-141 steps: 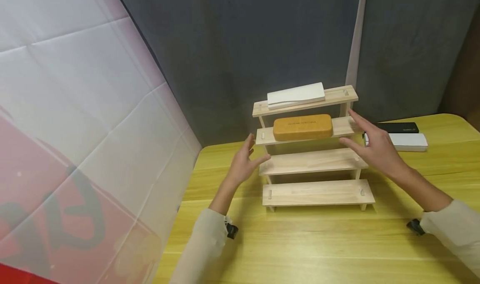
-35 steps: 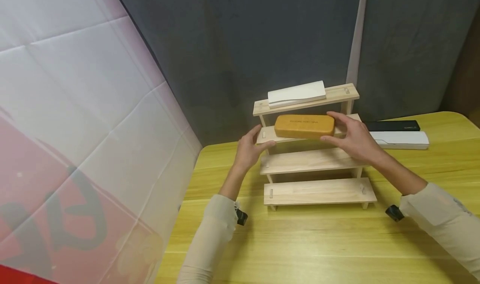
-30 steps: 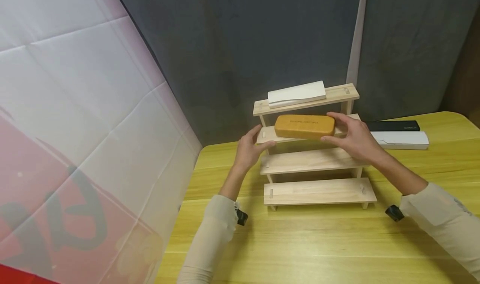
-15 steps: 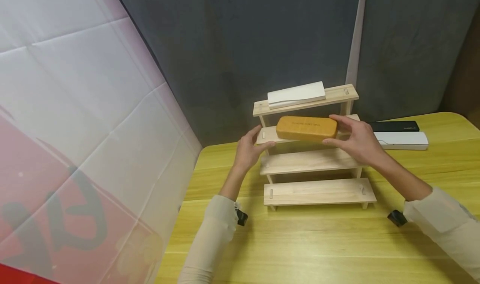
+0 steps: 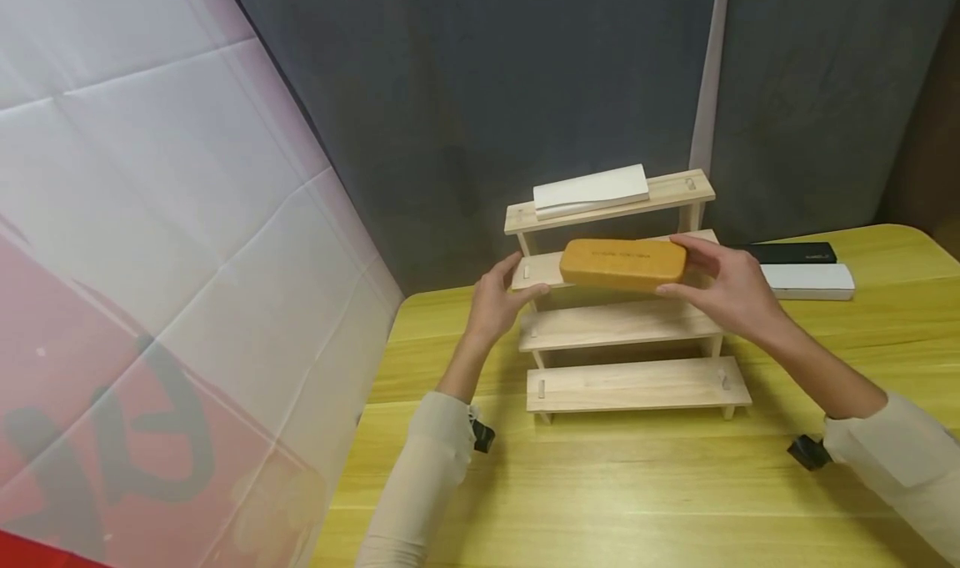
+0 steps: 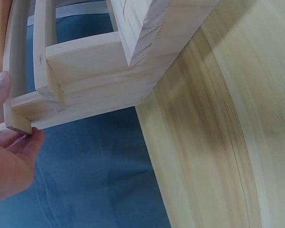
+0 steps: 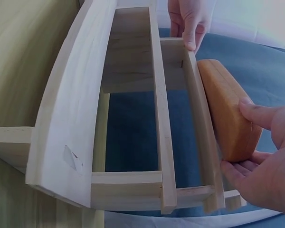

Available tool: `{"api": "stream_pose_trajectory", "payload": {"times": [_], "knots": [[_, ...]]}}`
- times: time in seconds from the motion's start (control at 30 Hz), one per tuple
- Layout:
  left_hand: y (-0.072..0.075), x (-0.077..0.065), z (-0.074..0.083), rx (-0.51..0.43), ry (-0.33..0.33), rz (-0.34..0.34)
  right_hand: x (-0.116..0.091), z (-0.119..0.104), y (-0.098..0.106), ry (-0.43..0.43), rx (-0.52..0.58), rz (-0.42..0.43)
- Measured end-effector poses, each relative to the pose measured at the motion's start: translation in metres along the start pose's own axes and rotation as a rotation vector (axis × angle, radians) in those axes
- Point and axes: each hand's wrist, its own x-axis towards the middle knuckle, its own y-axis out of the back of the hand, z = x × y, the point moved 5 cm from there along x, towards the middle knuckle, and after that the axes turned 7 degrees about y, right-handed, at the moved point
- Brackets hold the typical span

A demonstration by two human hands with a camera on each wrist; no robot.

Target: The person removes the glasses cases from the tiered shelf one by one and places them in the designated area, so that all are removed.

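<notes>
Between its thumb and fingers, my right hand [image 5: 738,293] holds the right end of a mustard-yellow glasses case [image 5: 622,263] with small lettering on top. The case overlaps the second shelf from the top of a four-step wooden display rack [image 5: 637,384]. In the right wrist view, the yellow case [image 7: 226,109] sits tilted right by the shelf edge, thumb on one face and fingers beneath. My left hand [image 5: 497,301] pinches the left end of that same shelf; the left wrist view shows thumb and fingertips on either side of the shelf end [image 6: 19,122].
A white case [image 5: 592,191] lies on the rack's top shelf. Right of the rack, a black case [image 5: 795,253] and another white case [image 5: 813,282] lie on the yellow wooden table [image 5: 630,485]. A dark curtain [image 5: 480,118] hangs behind; a pale printed sheet [image 5: 187,218] stands at the left.
My right hand has come in and taken hold of the yellow case, then shifted it right and slightly toward me. My left hand has moved onto the shelf's left end and stayed there.
</notes>
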Motion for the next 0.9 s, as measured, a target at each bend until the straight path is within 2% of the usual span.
{"api": "stream_pose_trajectory", "payload": {"times": [0.3,0.9], "knots": [[0.000,0.000,0.001,0.024,0.005,0.001,-0.015,0.000,0.010,0.040,0.009,0.019],[0.004,0.000,-0.001,0.019,0.009,-0.006,-0.050,0.008,0.041,-0.008,0.011,0.061]]}}
